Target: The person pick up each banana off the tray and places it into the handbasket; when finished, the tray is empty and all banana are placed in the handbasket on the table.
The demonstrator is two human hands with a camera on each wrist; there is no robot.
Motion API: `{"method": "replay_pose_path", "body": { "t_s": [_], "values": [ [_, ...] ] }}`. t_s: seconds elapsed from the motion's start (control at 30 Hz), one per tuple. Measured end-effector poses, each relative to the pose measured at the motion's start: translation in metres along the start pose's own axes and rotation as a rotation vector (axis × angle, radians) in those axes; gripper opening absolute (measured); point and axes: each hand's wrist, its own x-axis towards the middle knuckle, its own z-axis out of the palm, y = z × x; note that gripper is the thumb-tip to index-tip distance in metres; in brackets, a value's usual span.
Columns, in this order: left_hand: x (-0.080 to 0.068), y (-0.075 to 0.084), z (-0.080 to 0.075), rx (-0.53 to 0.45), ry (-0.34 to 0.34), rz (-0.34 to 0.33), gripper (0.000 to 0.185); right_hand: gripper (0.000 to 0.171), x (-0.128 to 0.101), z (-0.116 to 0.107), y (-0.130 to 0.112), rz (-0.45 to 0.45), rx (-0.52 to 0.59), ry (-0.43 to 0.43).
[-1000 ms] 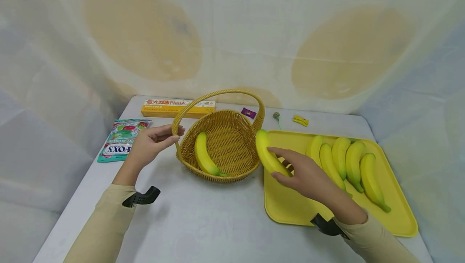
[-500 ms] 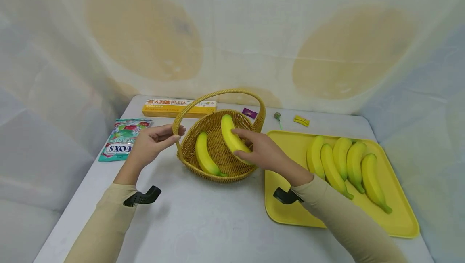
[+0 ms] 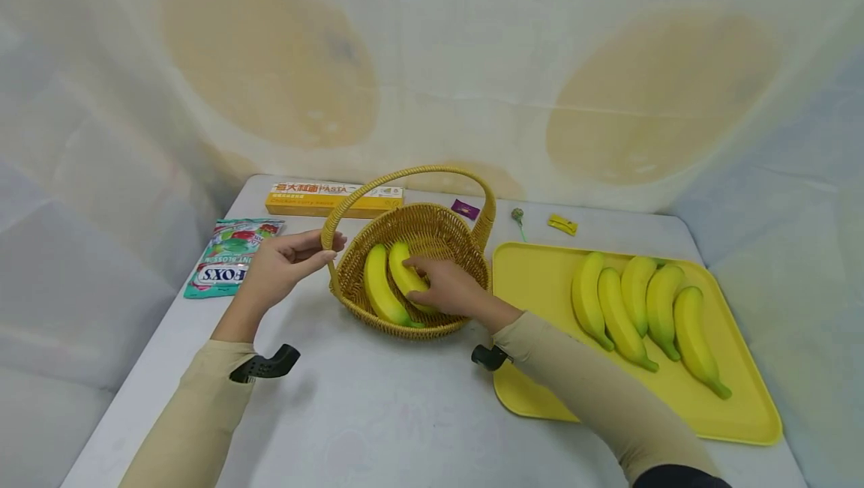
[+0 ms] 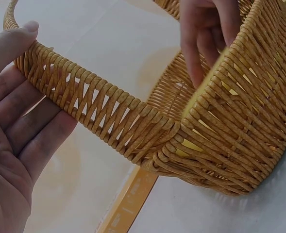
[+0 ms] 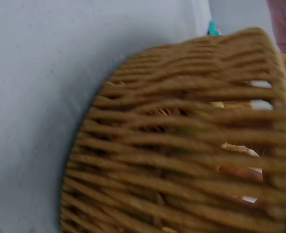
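Note:
A wicker basket (image 3: 442, 229) with a tall arched handle (image 3: 432, 169) stands mid-table. My left hand (image 3: 286, 267) holds the handle's left side, thumb on one face and fingers behind it, as the left wrist view shows on the handle (image 4: 101, 104). Inside the basket, my right hand (image 3: 454, 289) grips a banana (image 3: 400, 261) from above. Another banana (image 3: 378, 285) lies just left of it along the basket's left side. In the right wrist view the woven basket wall (image 5: 172, 141) fills the middle and hides most of the right hand's work.
Right of the basket, a yellow tray (image 3: 540, 383) bears several bananas (image 3: 624, 315). Behind stand a pasta box (image 3: 331, 203), a purple wrapped sweet (image 3: 466, 209), a lollipop (image 3: 517, 216) and a small yellow packet (image 3: 562, 224). A FOX'S candy bag (image 3: 226, 259) lies left.
My right hand has carried its banana leftward from above the tray's left edge, over the rim and down into the basket beside the other banana. My left hand stays at the handle.

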Motion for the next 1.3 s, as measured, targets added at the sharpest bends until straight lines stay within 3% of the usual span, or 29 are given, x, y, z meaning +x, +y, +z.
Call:
{"method": "replay_pose_path", "body": {
  "t_s": [0.37,0.63,0.9,1.03,1.17,1.3],
  "values": [
    [0.000,-0.001,0.000,-0.002,0.006,0.007,0.036,0.065,0.007,0.010,-0.005,0.001,-0.043,-0.031],
    [0.000,-0.002,0.001,-0.014,-0.001,0.021,0.036,0.065,-0.008,0.004,0.000,0.005,0.050,0.002],
    [0.000,0.000,0.001,-0.020,-0.003,0.029,0.035,0.048,-0.059,-0.016,0.010,-0.084,0.145,0.228],
    [0.000,0.000,0.001,-0.011,0.000,0.027,0.035,0.042,-0.090,-0.024,0.029,-0.097,0.195,0.348],
    [0.000,0.000,0.001,0.005,0.013,0.007,0.036,0.043,-0.117,-0.030,0.060,-0.041,0.160,0.414],
    [0.000,0.000,0.001,0.010,0.017,-0.001,0.037,0.045,-0.142,-0.040,0.094,0.079,0.125,0.464]
  ]
}}
